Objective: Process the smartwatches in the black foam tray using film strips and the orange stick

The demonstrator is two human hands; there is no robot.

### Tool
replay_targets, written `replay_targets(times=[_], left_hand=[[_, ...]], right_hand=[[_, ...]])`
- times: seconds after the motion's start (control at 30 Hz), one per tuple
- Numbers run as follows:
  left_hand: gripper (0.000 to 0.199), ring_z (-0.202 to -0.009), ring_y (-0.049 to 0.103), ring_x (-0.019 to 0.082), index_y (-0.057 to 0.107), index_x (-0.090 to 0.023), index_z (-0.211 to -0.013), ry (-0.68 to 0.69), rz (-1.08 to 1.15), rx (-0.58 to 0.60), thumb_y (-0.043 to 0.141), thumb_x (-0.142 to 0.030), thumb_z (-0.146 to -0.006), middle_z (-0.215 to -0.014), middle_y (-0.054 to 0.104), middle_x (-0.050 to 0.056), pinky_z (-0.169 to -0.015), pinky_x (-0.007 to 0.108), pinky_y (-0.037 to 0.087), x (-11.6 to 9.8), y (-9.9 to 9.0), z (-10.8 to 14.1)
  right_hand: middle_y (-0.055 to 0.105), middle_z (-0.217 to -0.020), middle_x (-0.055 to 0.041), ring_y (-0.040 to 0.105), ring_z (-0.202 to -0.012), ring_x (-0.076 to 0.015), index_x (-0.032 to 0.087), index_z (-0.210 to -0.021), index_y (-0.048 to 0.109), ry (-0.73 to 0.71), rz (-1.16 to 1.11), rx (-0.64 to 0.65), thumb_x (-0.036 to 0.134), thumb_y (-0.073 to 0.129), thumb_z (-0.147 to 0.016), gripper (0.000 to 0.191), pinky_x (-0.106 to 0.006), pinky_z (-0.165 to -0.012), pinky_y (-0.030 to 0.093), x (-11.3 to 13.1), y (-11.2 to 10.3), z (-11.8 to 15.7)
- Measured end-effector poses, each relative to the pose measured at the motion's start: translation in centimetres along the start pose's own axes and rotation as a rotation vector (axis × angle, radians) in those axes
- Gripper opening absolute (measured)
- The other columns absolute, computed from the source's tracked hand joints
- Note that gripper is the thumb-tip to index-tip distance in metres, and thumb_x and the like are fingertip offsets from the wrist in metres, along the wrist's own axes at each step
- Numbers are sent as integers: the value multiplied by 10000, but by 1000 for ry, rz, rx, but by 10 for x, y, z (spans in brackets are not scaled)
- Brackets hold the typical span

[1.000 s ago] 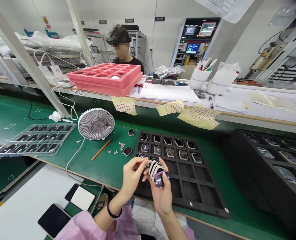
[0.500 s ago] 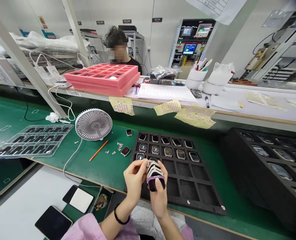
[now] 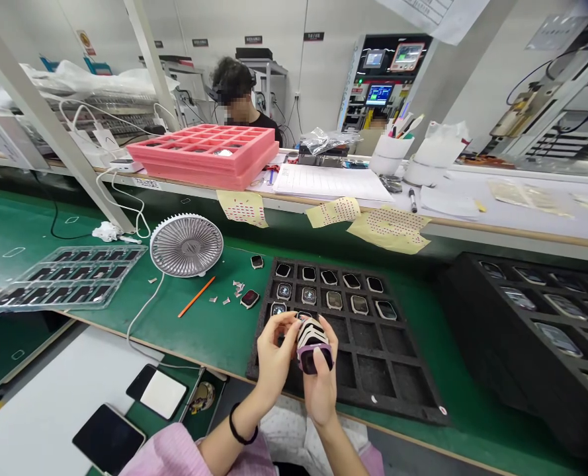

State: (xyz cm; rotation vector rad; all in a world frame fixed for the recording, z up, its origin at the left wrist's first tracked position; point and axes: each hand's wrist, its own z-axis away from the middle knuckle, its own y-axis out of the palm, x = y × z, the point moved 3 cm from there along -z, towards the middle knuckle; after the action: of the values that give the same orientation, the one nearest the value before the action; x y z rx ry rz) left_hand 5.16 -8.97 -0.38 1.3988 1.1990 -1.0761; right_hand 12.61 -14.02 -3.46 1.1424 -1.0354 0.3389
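My right hand (image 3: 321, 396) holds a smartwatch (image 3: 316, 359) with a purple case and a black-and-white striped strap (image 3: 311, 332). The thumb lies across its dark screen. At the strap's far end my left hand (image 3: 275, 357) is closed in a pinch; fingers partly hide the spot they grip. Both hands are above the near side of a black foam tray (image 3: 373, 398), whose back rows hold several watch bodies (image 3: 334, 301). Two loose watches, one of them a dark-faced watch (image 3: 249, 299), lie left of the tray beside small metallic pieces (image 3: 239, 289).
A round fan (image 3: 186, 246) and an orange stick (image 3: 196, 297) are on the green bench to the left, near a clear tray (image 3: 83, 305) of dark parts. Stacked black foam trays (image 3: 492, 357) stand right. Pink foam trays (image 3: 199, 175) sit on the shelf; a person (image 3: 244, 99) is behind.
Both hands have shifted slightly right with the watch. My left fingers have changed their position at the strap's far end. The objects on the bench look unmoved.
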Motion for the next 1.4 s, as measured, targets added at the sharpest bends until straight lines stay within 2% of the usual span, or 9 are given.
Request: replay_targets(times=[0.23,0.43,0.6,0.8,0.9,1.0,1.1,1.23,1.4], left_hand=[[234,-700,613,148,669,-156,-1017,32,-200,238,588,-299,-851,-842,663,60,-632,243,507,-1,-8,-8],[256,-738,597,137,695,-190,-1065,139,-182,131,554,-298,-880,-925,613,67,-611,223,506,-12,-13,-7],[263,-570,518,83,710,-189,-1050,72,-60,180,564,-315,-871,-854,571,43,-431,174,434,-12,-6,-3],[259,-605,533,100,728,-171,-1014,48,-71,191,599,-317,-843,-782,570,33,-479,186,463,-12,-9,-6],[277,-514,483,70,728,-169,-1016,5,-59,223,602,-341,-840,-796,558,29,-445,196,432,-11,-9,-7],[292,-589,533,100,732,-156,-995,-85,-19,281,673,-346,-781,-758,583,29,-543,220,470,-9,-12,-13],[376,-623,566,123,703,-143,-1041,-302,150,468,731,-351,-729,-641,585,1,-649,260,498,-6,-13,-17],[498,-518,576,140,644,-147,-1078,-561,406,705,769,-421,-681,-557,560,-25,-529,273,508,3,-10,-11],[414,-477,613,139,587,-154,-1000,-598,524,711,739,-430,-732,-527,572,-39,-506,241,515,25,-9,0]], right_hand=[[549,-1285,-55,528,-1167,-233,289,-1293,463,32,40,22,380,623,-803,524,-402,-975,415,3,-8,-7],[615,-1189,-88,635,-905,-220,278,-1269,475,73,-145,69,400,549,-849,443,-407,-783,494,14,5,-11],[635,-1167,-107,623,-941,-236,252,-1286,463,96,-163,57,408,551,-844,478,-395,-763,488,15,5,-10],[635,-1172,-93,621,-954,-236,267,-1270,464,95,-143,54,411,570,-828,477,-393,-766,492,14,4,-9],[635,-1158,-85,603,-1004,-238,265,-1264,474,99,-103,47,411,583,-817,483,-390,-788,492,13,3,-8],[613,-1190,-72,577,-1052,-237,279,-1264,486,72,-49,57,403,601,-807,487,-393,-821,486,15,-2,-9],[607,-1192,-61,585,-992,-225,282,-1253,514,67,-7,118,411,627,-780,503,-379,-802,490,20,-8,-10],[659,-975,-53,594,-785,-198,241,-1231,561,150,-20,216,449,645,-733,546,-320,-665,497,25,-9,-11],[651,-884,-54,573,-692,-199,220,-1251,562,225,-22,259,459,628,-724,582,-299,-543,474,23,-6,-8]])
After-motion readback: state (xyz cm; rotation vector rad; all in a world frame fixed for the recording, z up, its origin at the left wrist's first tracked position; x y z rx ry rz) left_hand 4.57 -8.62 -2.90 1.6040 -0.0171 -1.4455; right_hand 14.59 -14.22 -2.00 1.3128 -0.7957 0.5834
